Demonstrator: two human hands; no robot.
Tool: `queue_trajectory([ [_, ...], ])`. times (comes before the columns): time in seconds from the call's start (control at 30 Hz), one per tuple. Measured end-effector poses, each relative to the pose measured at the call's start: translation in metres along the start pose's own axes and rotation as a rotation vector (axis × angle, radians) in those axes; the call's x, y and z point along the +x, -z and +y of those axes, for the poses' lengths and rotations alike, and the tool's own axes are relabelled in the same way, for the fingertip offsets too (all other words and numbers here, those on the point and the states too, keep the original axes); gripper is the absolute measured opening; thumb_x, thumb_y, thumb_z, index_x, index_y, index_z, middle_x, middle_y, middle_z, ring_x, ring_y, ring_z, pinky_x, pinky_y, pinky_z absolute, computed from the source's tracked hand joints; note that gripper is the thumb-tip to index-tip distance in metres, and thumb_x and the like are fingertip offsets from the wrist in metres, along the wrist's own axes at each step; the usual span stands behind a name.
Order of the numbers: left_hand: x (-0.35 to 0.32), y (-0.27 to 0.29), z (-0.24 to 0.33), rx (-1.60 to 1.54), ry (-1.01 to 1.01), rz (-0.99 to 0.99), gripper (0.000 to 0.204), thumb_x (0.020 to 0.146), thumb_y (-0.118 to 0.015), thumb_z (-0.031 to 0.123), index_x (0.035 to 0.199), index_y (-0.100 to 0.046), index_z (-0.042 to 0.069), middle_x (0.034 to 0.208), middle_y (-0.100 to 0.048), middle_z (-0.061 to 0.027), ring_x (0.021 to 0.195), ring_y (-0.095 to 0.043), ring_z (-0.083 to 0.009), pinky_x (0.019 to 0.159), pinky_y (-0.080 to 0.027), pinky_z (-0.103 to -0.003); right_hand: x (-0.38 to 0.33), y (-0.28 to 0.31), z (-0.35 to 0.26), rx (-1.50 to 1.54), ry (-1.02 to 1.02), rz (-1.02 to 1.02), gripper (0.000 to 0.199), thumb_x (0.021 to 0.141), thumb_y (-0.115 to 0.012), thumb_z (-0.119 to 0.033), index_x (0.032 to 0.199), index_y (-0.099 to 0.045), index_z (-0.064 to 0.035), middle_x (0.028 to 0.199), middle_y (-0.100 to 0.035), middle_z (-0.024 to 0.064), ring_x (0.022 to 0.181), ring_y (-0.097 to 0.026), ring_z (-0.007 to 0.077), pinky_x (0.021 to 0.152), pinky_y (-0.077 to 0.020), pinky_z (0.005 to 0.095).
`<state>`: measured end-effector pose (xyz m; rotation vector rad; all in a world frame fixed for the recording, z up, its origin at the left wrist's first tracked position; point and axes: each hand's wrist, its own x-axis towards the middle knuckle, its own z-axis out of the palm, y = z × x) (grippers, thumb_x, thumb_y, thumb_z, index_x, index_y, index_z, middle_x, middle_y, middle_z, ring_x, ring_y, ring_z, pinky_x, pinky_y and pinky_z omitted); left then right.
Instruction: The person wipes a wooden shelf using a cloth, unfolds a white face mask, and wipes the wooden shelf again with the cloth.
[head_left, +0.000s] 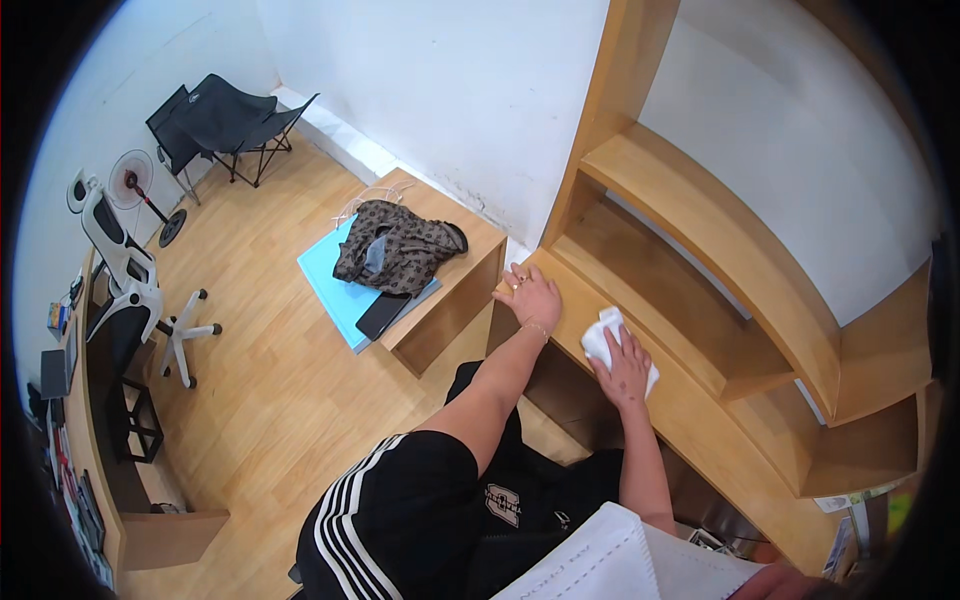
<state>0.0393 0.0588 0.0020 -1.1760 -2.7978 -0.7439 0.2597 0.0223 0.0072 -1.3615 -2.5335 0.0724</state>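
My left hand rests on the far left end of a wooden shelf unit's ledge, fingers spread and holding nothing. It wears a ring and a thin bracelet. On the same ledge, to the right and closer to me, my right hand presses down on a crumpled white cloth. Parts of the cloth stick out past the fingers on both sides; the rest is hidden under the palm.
Open wooden compartments rise behind the ledge. To the left, a small wooden table bears a patterned brown garment, a light blue folder and a dark phone. Farther left stand a folding chair, a fan and an office chair.
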Motion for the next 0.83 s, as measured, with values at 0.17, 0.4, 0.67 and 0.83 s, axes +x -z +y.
queue_trajectory([
  [0.17,-0.001,0.012,0.002,0.016,0.023,-0.137,0.056,0.093,-0.052,0.04,0.14,-0.043,0.01,0.153,-0.033,-0.0197,0.143,-0.024,-0.038,0.104,-0.021,-0.072,-0.074,0.024,0.063,-0.015,-0.193,0.096,0.064,0.085,-0.063,-0.046,0.141,-0.05,-0.0179,0.149,-0.042,0.0147,0.135,-0.039,0.0365,0.11,-0.0257,0.0519],
  [0.4,-0.001,0.003,0.003,0.028,0.009,-0.05,0.051,0.092,-0.055,0.038,0.132,-0.047,0.008,0.146,-0.037,-0.0192,0.137,-0.029,-0.0379,0.102,-0.025,-0.072,-0.172,0.055,0.162,-0.146,-0.503,0.178,0.063,0.088,-0.059,-0.048,0.142,-0.048,-0.0173,0.148,-0.043,0.0162,0.133,-0.041,0.038,0.108,-0.0312,0.0534],
  [0.67,0.002,0.0,0.001,0.052,0.023,-0.073,0.054,0.093,-0.052,0.04,0.137,-0.044,0.01,0.152,-0.034,-0.0182,0.14,-0.026,-0.0382,0.103,-0.024,-0.071,-0.245,0.077,0.246,-0.267,-0.766,0.204,0.062,0.092,-0.053,-0.05,0.144,-0.045,-0.0188,0.149,-0.042,0.0144,0.134,-0.042,0.0369,0.108,-0.031,0.0547],
  [0.83,0.002,0.007,0.005,0.069,0.039,-0.141,0.06,0.093,-0.052,0.041,0.143,-0.04,0.012,0.154,-0.031,-0.0168,0.142,-0.024,-0.0383,0.105,-0.022,-0.071,-0.268,0.083,0.281,-0.275,-1.027,0.218,0.067,0.09,-0.057,-0.052,0.146,-0.042,-0.0187,0.149,-0.043,0.0131,0.135,-0.041,0.0351,0.107,-0.0326,0.0552],
])
